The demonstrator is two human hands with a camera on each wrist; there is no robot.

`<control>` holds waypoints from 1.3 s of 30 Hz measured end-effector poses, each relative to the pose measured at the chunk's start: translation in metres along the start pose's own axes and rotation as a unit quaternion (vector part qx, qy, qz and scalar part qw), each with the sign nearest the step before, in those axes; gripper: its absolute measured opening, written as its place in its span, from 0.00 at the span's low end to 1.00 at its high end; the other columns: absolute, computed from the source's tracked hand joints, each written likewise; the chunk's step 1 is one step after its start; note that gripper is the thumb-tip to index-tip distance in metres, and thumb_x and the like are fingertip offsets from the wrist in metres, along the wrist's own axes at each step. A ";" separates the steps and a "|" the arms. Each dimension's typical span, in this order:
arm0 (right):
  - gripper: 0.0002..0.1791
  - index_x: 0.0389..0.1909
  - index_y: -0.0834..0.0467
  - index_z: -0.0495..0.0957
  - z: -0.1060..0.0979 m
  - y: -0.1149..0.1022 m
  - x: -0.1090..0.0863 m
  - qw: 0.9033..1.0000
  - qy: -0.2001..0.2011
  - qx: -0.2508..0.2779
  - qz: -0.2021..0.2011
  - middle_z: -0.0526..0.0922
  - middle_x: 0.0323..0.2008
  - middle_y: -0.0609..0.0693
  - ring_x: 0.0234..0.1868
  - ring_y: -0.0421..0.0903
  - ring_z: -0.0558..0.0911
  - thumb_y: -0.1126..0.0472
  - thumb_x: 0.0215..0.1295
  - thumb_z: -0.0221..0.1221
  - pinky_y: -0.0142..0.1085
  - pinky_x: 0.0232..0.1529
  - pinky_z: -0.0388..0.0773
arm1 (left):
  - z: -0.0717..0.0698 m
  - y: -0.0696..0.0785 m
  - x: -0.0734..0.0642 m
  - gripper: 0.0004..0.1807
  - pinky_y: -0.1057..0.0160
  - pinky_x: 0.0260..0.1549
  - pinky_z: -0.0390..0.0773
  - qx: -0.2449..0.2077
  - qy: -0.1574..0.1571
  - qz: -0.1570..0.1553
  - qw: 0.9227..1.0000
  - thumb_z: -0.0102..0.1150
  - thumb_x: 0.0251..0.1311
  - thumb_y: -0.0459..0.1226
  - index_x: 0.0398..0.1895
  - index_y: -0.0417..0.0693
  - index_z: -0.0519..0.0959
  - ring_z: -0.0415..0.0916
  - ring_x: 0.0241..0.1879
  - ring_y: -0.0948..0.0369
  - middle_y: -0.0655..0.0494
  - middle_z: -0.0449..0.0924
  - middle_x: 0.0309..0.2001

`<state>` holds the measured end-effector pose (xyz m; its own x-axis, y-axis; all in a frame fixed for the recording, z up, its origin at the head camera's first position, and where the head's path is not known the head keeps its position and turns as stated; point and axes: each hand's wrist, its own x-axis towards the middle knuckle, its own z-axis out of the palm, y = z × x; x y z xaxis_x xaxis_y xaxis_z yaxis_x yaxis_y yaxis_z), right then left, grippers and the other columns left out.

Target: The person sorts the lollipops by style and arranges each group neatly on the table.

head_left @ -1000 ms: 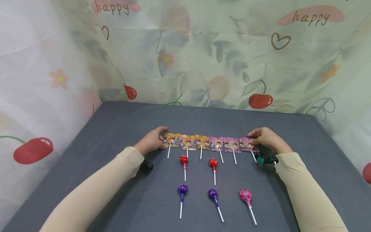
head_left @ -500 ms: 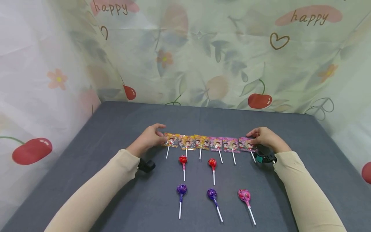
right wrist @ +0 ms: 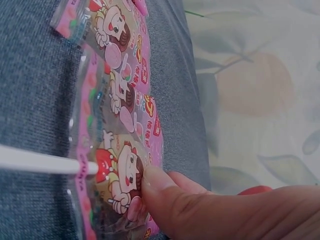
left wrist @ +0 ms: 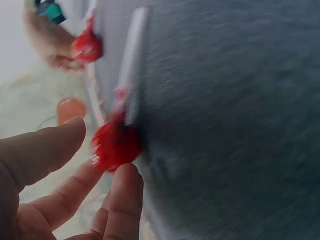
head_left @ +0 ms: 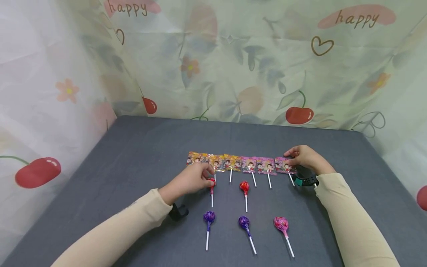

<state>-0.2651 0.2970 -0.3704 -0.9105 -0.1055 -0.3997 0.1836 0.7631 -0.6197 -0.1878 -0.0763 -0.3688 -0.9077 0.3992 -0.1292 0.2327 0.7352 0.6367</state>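
My left hand (head_left: 190, 180) is at the left red lollipop (head_left: 211, 191), which lies on the grey cloth. In the left wrist view a fingertip is right at the candy ball (left wrist: 117, 146), while the thumb is spread away from it. A second red lollipop (head_left: 244, 186) lies to the right. At the right end of a row of flat packets, my right hand (head_left: 307, 160) pinches the edge of a pink flat-wrapped lollipop (head_left: 282, 165). Its thumb (right wrist: 162, 192) presses on the printed wrapper. The left-end yellow packet (head_left: 194, 157) is partly hidden behind my left hand.
Yellow packets (head_left: 232, 163) and pink packets (head_left: 265, 166) form one row, sticks toward me. Nearer lie two purple lollipops (head_left: 209, 217) and a pink ball lollipop (head_left: 281, 224). A patterned curtain (head_left: 230, 66) stands behind the table's far edge.
My left hand has left the left-end yellow packet and come nearer and to the right, to the left red lollipop. My right hand has stayed on the pink packet.
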 end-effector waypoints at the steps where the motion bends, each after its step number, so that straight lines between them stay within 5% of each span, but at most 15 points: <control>1: 0.19 0.55 0.70 0.73 0.000 0.000 0.000 1.000 0.001 0.000 0.000 0.70 0.57 0.69 0.52 0.59 0.67 0.69 0.64 0.59 0.56 0.59 0.65 | 0.003 -0.001 0.000 0.11 0.63 0.33 0.74 0.007 0.001 0.004 1.000 0.70 0.54 0.35 0.40 0.45 0.80 0.75 0.31 0.62 0.53 0.81 0.32; 8: 0.19 0.56 0.70 0.72 0.000 0.000 -0.001 1.000 -0.003 0.007 -0.001 0.69 0.58 0.70 0.53 0.60 0.67 0.69 0.64 0.59 0.57 0.60 0.65 | 0.009 -0.003 0.001 0.10 0.61 0.37 0.74 0.013 -0.003 0.000 1.000 0.70 0.52 0.32 0.35 0.47 0.79 0.75 0.33 0.61 0.55 0.80 0.32; 19: 0.19 0.55 0.70 0.73 -0.001 0.000 -0.002 1.000 -0.002 0.004 0.000 0.69 0.58 0.70 0.54 0.60 0.67 0.68 0.64 0.59 0.58 0.60 0.63 | -0.020 0.003 -0.009 0.10 0.62 0.32 0.74 -0.013 -0.001 -0.052 0.999 0.68 0.55 0.33 0.40 0.50 0.80 0.75 0.36 0.58 0.53 0.79 0.38; 24: 0.19 0.55 0.70 0.73 0.001 0.000 -0.001 1.000 0.001 0.005 0.000 0.69 0.58 0.69 0.54 0.61 0.67 0.68 0.64 0.60 0.59 0.61 0.62 | -0.012 -0.006 -0.016 0.10 0.63 0.31 0.73 0.002 -0.018 -0.059 0.998 0.68 0.55 0.31 0.40 0.51 0.81 0.74 0.35 0.59 0.53 0.79 0.38; 30: 0.20 0.55 0.70 0.73 0.000 -0.001 -0.002 1.000 -0.001 -0.001 -0.005 0.69 0.58 0.70 0.54 0.61 0.67 0.68 0.64 0.60 0.59 0.60 0.62 | 0.003 -0.012 -0.026 0.09 0.65 0.28 0.74 -0.041 -0.022 -0.086 0.995 0.65 0.57 0.29 0.40 0.48 0.79 0.77 0.28 0.63 0.54 0.79 0.33; 39: 0.19 0.55 0.70 0.73 0.000 0.000 -0.001 1.000 -0.002 -0.008 -0.009 0.70 0.58 0.70 0.54 0.60 0.67 0.68 0.64 0.60 0.59 0.60 0.63 | 0.008 -0.015 -0.032 0.08 0.66 0.25 0.78 -0.089 -0.007 -0.066 0.994 0.63 0.57 0.26 0.38 0.43 0.78 0.78 0.24 0.63 0.54 0.79 0.28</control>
<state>-0.2639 0.2966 -0.3700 -0.9124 -0.1213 -0.3909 0.1617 0.7706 -0.6165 -0.1597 -0.0958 -0.3807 -0.9208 0.3143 -0.2311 0.0452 0.6744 0.7369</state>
